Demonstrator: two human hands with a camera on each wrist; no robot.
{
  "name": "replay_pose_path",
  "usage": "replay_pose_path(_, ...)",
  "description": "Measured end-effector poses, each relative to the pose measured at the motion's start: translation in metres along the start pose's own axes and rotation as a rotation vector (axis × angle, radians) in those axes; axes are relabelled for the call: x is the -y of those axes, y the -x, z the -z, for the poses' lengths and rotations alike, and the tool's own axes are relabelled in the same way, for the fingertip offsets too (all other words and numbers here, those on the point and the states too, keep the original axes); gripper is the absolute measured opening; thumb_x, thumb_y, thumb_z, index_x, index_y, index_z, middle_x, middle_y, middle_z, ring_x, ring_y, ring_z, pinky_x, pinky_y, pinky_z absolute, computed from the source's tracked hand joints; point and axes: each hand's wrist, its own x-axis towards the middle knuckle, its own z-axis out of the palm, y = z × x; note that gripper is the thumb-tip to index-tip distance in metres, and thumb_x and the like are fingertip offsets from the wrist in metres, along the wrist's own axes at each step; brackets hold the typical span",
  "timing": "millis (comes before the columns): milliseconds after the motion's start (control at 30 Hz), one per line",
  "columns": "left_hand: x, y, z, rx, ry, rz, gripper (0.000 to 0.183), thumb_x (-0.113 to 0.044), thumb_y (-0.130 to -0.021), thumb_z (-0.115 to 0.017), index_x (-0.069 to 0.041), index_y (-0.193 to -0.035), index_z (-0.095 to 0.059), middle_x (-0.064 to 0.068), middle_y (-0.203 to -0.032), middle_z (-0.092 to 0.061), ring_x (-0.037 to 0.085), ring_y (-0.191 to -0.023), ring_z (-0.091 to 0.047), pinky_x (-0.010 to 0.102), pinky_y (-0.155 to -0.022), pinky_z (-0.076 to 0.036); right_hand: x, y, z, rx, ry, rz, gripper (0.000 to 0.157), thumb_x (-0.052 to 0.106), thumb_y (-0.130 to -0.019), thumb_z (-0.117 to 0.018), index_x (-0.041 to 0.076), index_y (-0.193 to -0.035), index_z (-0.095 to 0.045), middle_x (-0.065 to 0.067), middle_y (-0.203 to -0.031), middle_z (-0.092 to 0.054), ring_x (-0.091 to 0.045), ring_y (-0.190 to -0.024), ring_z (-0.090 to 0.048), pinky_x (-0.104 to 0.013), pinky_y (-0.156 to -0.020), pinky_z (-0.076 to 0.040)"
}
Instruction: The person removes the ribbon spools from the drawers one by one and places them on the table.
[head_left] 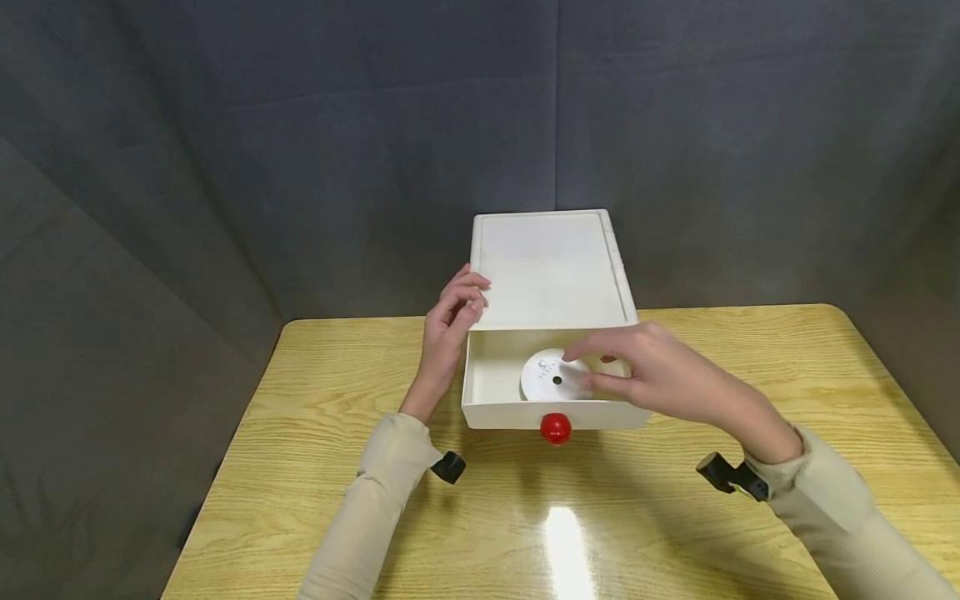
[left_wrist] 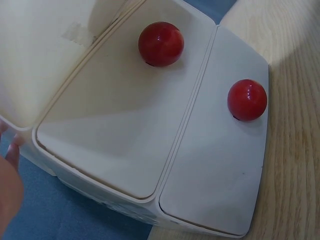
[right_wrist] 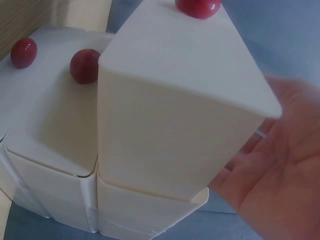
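A white drawer cabinet [head_left: 551,267] has its top drawer [head_left: 501,415] pulled out, with a red round knob [head_left: 556,428] on the front. Inside that drawer lies a white disc [head_left: 542,382] with printed lettering and a small dark centre hole. My right hand [head_left: 652,371] reaches in over the right side, thumb and index finger spread apart over the disc; whether they touch it I cannot tell. In the right wrist view the drawer hides most of the fingertips of this hand [right_wrist: 280,165]. My left hand [head_left: 448,333] rests against the cabinet's upper left edge, fingers loosely bent.
Two lower drawers, a middle one [left_wrist: 110,115] and a bottom one [left_wrist: 210,165], stay pushed in, each with a red knob. The cabinet stands at the back of a wooden table [head_left: 315,467], before a dark grey curtain [head_left: 360,167]. Wrist cameras sit on both sleeves.
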Motion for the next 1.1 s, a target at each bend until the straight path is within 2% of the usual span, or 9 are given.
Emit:
replay_pose_path(167, 0.000, 0.001, 0.001, -0.010, -0.001, 0.008, 0.020, -0.007, -0.097, -0.053, 0.013, -0.096, -0.057, 0.019, -0.123, -0.061, 0.028, -0.150, -0.034, 0.040, -0.126, -0.025, -0.005, -0.005, -0.001, 0.061, -0.008, 0.039, 0.027, 0.010, -0.091, -0.079, 0.009, -0.118, -0.076, 0.002, -0.110, -0.076, -0.005, -0.068, -0.060, -0.026, -0.061, -0.055)
replay_pose_path(267, 0.001, 0.001, 0.001, -0.013, -0.002, 0.007, 0.019, -0.006, -0.097, -0.053, 0.012, -0.096, -0.057, 0.016, -0.123, -0.061, 0.028, -0.150, -0.034, 0.040, -0.126, -0.024, -0.008, -0.008, -0.002, 0.097, 0.004, 0.060, 0.030, 0.010, -0.089, -0.080, 0.007, -0.119, -0.076, -0.003, -0.116, -0.076, -0.011, -0.085, -0.071, -0.032, -0.074, -0.062)
replay_pose_path(367, 0.000, 0.001, 0.001, -0.014, 0.000, 0.002, 0.019, -0.006, -0.097, -0.053, 0.012, -0.095, -0.057, 0.010, -0.123, -0.062, 0.028, -0.150, -0.034, 0.039, -0.126, -0.025, -0.011, -0.011, -0.003, 0.124, 0.024, 0.088, 0.034, 0.010, -0.087, -0.082, 0.005, -0.120, -0.076, -0.007, -0.121, -0.074, -0.020, -0.106, -0.073, -0.040, -0.087, -0.063)
replay_pose_path(500, 0.001, 0.001, 0.001, -0.012, 0.005, 0.001, 0.018, -0.005, -0.098, -0.052, 0.013, -0.096, -0.057, 0.003, -0.123, -0.061, 0.027, -0.150, -0.034, 0.039, -0.126, -0.025, -0.013, -0.014, -0.004, 0.151, 0.038, 0.111, 0.036, 0.009, -0.087, -0.083, 0.004, -0.122, -0.075, -0.009, -0.124, -0.073, -0.025, -0.112, -0.072, -0.042, -0.091, -0.061)
replay_pose_path(667, 0.002, 0.000, 0.000, -0.014, 0.011, -0.001, 0.019, -0.006, -0.098, -0.052, 0.012, -0.095, -0.057, 0.000, -0.122, -0.062, 0.028, -0.150, -0.034, 0.040, -0.126, -0.024, -0.013, -0.017, -0.004, 0.197, 0.041, 0.101, 0.039, 0.008, -0.087, -0.082, 0.005, -0.126, -0.074, -0.008, -0.129, -0.071, -0.026, -0.118, -0.069, -0.043, -0.096, -0.059)
replay_pose_path(833, 0.001, 0.000, 0.000, -0.012, 0.001, -0.002, 0.019, -0.007, -0.098, -0.052, 0.012, -0.095, -0.057, 0.001, -0.122, -0.061, 0.029, -0.150, -0.034, 0.040, -0.126, -0.024, -0.014, -0.020, -0.005, 0.242, 0.041, 0.103, 0.042, 0.004, -0.086, -0.082, 0.008, -0.126, -0.074, -0.007, -0.133, -0.069, -0.024, -0.120, -0.068, -0.042, -0.097, -0.059)
replay_pose_path(1000, 0.001, 0.001, 0.001, -0.009, -0.002, -0.001, 0.019, -0.006, -0.098, -0.052, 0.013, -0.095, -0.056, 0.008, -0.124, -0.062, 0.028, -0.150, -0.033, 0.039, -0.127, -0.023, -0.017, -0.024, -0.007, 0.297, 0.039, 0.138, 0.045, -0.003, -0.083, -0.082, 0.012, -0.125, -0.075, -0.006, -0.137, -0.066, -0.022, -0.120, -0.067, -0.036, -0.091, -0.060)
replay_pose_path(1100, 0.001, 0.001, 0.001, -0.007, 0.003, 0.003, 0.019, -0.005, -0.099, -0.051, 0.013, -0.096, -0.056, 0.008, -0.124, -0.062, 0.029, -0.151, -0.032, 0.039, -0.127, -0.023, -0.019, -0.027, -0.008, 0.322, 0.053, 0.153, 0.051, -0.008, -0.081, -0.081, 0.014, -0.126, -0.075, -0.005, -0.141, -0.064, -0.023, -0.122, -0.066, -0.033, -0.087, -0.060)
